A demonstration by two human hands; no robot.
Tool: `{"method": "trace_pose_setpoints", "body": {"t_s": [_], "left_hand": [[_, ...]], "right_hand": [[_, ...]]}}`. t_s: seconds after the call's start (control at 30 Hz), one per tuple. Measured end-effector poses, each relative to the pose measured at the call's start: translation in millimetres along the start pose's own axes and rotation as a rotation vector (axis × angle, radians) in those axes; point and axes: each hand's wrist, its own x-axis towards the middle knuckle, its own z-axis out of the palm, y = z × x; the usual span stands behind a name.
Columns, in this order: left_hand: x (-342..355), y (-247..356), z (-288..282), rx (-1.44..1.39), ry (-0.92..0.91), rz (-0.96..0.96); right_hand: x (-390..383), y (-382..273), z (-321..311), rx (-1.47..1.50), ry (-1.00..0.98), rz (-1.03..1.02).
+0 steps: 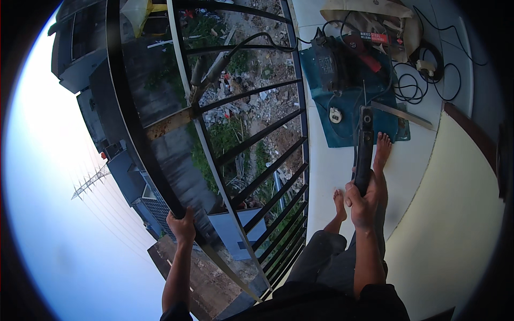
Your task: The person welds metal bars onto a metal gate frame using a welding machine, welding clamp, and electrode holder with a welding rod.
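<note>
While left hand (pixel 181 224) grips railing (pixel 155 160) | right hand (pixel 362 200) clasps grinder (pixel 364 147) | cables (pixel 423 80) behind.

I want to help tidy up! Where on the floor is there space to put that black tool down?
Bare white floor lies between the black railing and the bare feet. It is crowded farther off: the blue case, tangled black cables and a cloth bag. The right hand holds the tool.

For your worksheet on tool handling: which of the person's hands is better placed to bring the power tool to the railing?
Probably the right hand: it already grips the black power tool. The left hand is closed on the railing's top rail, steadying.
</note>
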Motion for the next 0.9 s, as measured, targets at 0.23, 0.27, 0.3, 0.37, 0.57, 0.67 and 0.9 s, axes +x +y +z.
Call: {"method": "trace_pose_setpoints", "body": {"t_s": [0.23, 0.27, 0.3, 0.37, 0.57, 0.67, 0.9], "left_hand": [[0, 1, 0, -0.032, -0.021, -0.022], [-1, 4, 1, -0.023, -0.007, -0.026], [-1, 2, -1, -0.023, -0.004, -0.025], [1, -3, -6, 0.001, -0.039, -0.011], [2, -6, -2, -0.008, 0.006, -0.002], [-1, 0, -4, -0.013, 0.008, -0.012], [5, -19, -11, -0.046, -0.076, 0.022]], "right_hand": [[2, 16, 0, 0.008, 0.009, 0.073], [1, 17, 0, 0.01, 0.007, 0.065], [0, 17, 1, 0.012, 0.004, 0.065], [-3, 14, 2, -0.01, -0.004, 0.065], [-2, 16, 2, -0.024, -0.02, 0.042], [-1, 18, 8, -0.007, -0.024, 0.033], [4, 1, 16, -0.1, -0.059, 0.029]]}}
